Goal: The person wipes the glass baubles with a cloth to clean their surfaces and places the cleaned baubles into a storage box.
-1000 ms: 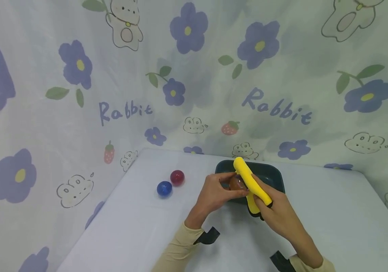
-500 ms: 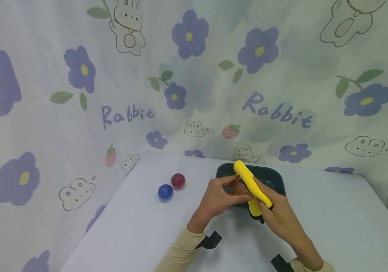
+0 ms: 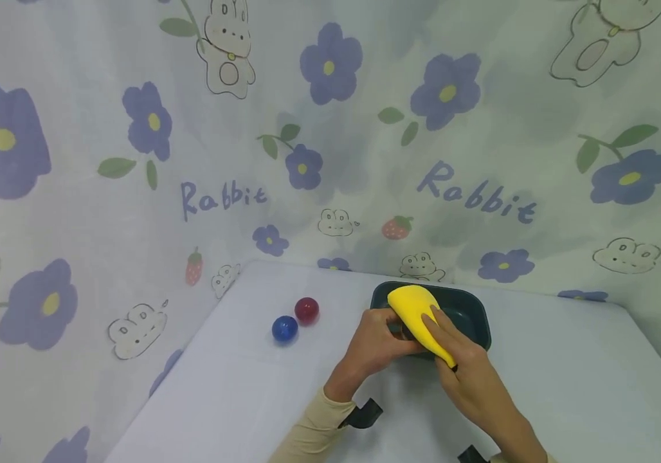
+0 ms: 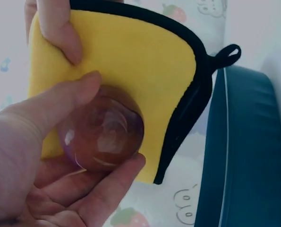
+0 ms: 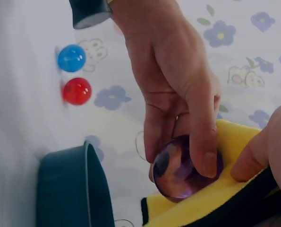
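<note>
A clear, purple-tinted ball (image 4: pixel 105 130) sits between the thumb and fingers of my left hand (image 3: pixel 372 347), held over the near left part of the dark green tray (image 3: pixel 469 294). My right hand (image 3: pixel 472 373) grips a yellow cloth (image 3: pixel 414 312) with black edging and a hanging loop (image 4: pixel 229 56). The cloth lies against the ball's far side in the left wrist view. From the head view it covers the ball almost wholly. In the right wrist view the ball (image 5: pixel 180 170) shows purple against the yellow cloth (image 5: pixel 234 137).
To the left of the tray, a red ball (image 3: pixel 307 310) and a blue ball (image 3: pixel 285 329) stand close together on the white table (image 3: pixel 220 392). Behind the table hangs a curtain (image 3: pixel 359 161) printed with flowers and rabbits.
The cloth's upper side has turned from a narrow roll to a broader face toward the head camera, now hiding the ball. My right fingers have shifted on it. My left hand keeps its hold.
</note>
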A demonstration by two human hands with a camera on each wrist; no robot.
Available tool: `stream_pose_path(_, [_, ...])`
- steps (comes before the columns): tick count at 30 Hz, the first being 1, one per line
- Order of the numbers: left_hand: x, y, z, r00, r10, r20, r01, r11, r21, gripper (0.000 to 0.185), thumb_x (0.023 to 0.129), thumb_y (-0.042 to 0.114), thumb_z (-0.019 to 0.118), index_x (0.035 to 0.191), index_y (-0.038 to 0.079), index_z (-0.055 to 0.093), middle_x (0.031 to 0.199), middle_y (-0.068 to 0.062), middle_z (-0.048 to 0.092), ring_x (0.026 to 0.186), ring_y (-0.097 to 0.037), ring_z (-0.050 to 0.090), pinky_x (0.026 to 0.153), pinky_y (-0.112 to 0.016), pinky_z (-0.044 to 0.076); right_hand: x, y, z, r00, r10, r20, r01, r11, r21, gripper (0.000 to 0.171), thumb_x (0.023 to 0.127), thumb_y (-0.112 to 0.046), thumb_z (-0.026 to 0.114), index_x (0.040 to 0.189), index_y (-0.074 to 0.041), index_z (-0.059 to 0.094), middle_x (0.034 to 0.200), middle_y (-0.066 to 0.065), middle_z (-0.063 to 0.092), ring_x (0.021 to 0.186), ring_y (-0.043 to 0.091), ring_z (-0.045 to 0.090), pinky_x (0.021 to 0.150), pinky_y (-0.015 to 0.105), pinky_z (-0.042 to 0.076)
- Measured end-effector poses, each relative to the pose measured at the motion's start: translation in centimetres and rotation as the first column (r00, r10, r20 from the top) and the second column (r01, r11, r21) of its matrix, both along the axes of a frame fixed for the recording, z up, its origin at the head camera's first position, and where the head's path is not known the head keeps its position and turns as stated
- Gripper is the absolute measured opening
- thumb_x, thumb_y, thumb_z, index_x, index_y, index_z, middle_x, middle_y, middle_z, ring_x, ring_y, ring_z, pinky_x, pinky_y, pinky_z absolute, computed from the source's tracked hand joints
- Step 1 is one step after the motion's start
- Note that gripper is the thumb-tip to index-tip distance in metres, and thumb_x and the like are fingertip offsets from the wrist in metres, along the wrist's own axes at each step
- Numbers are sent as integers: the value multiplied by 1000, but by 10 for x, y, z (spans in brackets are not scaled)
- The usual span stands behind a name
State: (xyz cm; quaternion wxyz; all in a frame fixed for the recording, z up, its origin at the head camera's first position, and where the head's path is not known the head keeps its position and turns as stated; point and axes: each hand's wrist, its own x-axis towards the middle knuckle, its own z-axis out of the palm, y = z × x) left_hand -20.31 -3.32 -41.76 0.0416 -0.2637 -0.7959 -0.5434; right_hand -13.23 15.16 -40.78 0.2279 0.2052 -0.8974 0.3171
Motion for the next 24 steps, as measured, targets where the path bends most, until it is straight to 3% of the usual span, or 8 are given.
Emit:
stream_pose_path(3, [1,2,1,1000,-19,-25,19,1000,-15,31,80,30,90,106,16,78,88,5,74,77,-3,60,74,-19,59,1,2,3,1000,1,-24,0,1000,27,71,82,18,63,147,-8,57,156,18,52,130,42,63,99,50,54])
stream_pose_path(6, [3,3,2,998,-40,-39,40,999,-11,32,79,31,91,104,17,78,86,6,74,75,-2,61,71,-19,60,1,6,5,1000,22,-18,-22,1000,21,71,84,17,63,149,-10,56,155,19,53,127,40,65,94,41,62])
stream_pose_path(10, [5,3,0,996,-66,-58,64,998,-27,32,78,32,92,103,16,78,85,6,75,73,0,62,67,-18,59,0,11,3,998,55,18,-55,998,-13,66,88,15,61,149,-10,55,154,22,53,126,41,65,87,30,62])
stream_pose_path(15, [6,3,-2,994,-79,-80,73,995,-69,31,80,34,90,100,16,77,77,6,71,66,-2,58,58,-16,53,-3,18,0,994,97,56,-92,991,-94,63,91,16,58,149,-8,55,151,21,56,131,44,61,95,43,62])
stream_pose_path(17, [6,3,-1,993,-83,-86,76,994,-75,32,81,34,90,103,14,77,82,5,74,71,-4,63,61,-15,55,-6,19,-1,990,116,76,-105,986,-127,63,92,15,57,150,-8,53,150,19,58,131,44,61,95,49,60])
stream_pose_path(18, [6,3,-1,992,-83,-91,76,994,-77,33,81,34,89,104,13,77,86,4,76,74,-4,65,64,-14,56,-7,20,0,989,122,86,-110,984,-137,62,93,15,56,151,-8,53,150,18,59,129,41,63,95,48,60])
stream_pose_path(21, [6,2,0,991,-88,-98,81,994,-75,39,82,32,89,113,11,77,104,2,80,87,-4,70,73,-15,59,-10,22,-1,983,135,121,-113,978,-173,60,95,12,54,151,-7,52,148,18,60,112,27,70,85,33,64])
stream_pose_path(24, [6,2,0,991,-95,-98,89,994,-68,44,83,31,89,120,11,76,111,0,79,92,-2,70,75,-16,60,-11,24,-3,978,127,163,-92,974,-208,57,96,10,52,150,-7,53,145,19,62,95,12,63,74,21,57])
